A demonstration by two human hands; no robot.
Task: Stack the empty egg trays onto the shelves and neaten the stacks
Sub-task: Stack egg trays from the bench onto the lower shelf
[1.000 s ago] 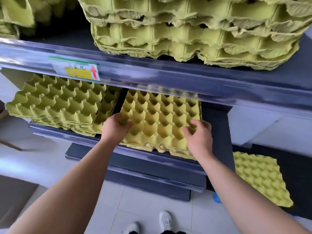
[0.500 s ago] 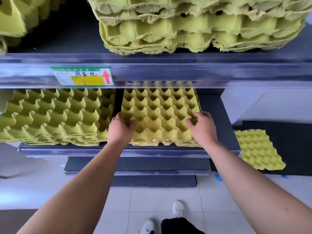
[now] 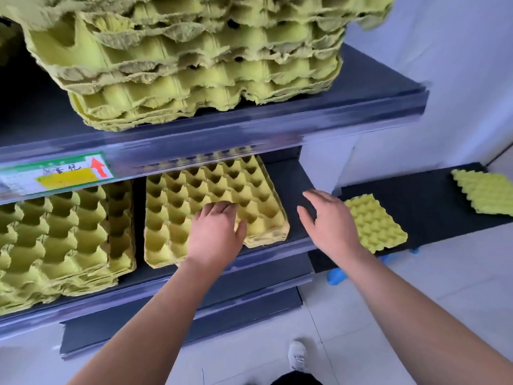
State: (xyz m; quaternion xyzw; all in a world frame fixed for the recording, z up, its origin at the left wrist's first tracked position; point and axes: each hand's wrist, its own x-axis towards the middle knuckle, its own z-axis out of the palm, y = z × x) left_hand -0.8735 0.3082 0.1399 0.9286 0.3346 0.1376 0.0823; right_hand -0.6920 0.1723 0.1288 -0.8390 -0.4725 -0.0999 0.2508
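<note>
One tray (image 3: 177,209) sits squared on the shelf (image 3: 290,187); my right hand (image 3: 330,226) has let go, open and empty, nearing a loose tray (image 3: 380,229); left hand (image 3: 216,234) rests flat on the first.

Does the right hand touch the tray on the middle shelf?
No, the right hand is apart from the tray; only the left hand rests on it.

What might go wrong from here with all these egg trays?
The ragged top stack reaches the front edge of its shelf; a bump might bring trays down. Only the left hand presses the crooked middle stack; the right hand hovers off it, so a push may twist it more.
</note>
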